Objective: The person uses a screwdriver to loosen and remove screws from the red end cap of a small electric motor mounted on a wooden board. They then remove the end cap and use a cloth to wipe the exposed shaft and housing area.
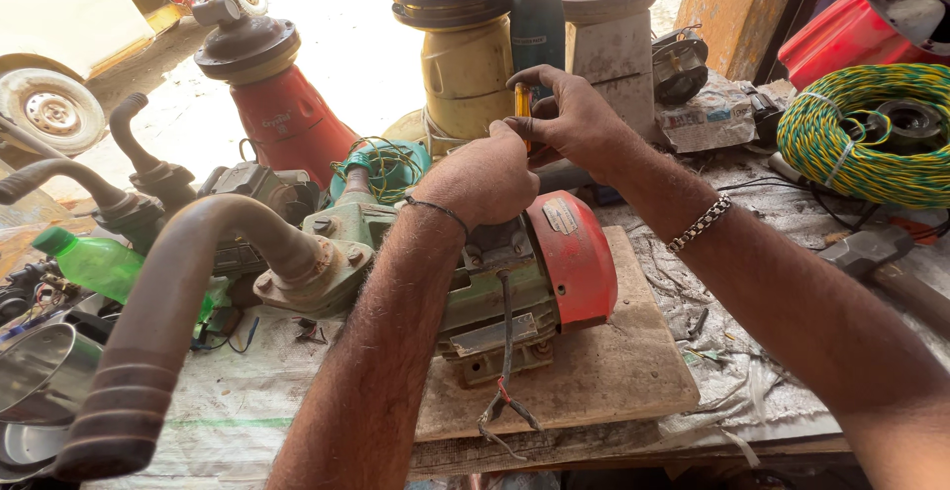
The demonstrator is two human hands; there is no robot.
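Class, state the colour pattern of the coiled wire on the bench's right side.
The coiled wire is green and yellow, twisted together; the head view shows it.

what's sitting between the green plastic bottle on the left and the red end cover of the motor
In the head view, between the green bottle and the red end cover lie a curved rusty pipe and the left forearm.

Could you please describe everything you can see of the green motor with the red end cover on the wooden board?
The motor has a grimy green metal body and a red end cover with a small plate. It lies on its side on the wooden board. A frayed dark cable hangs from its front. The left hand rests on top; the right hand holds a yellow-handled tool above it.
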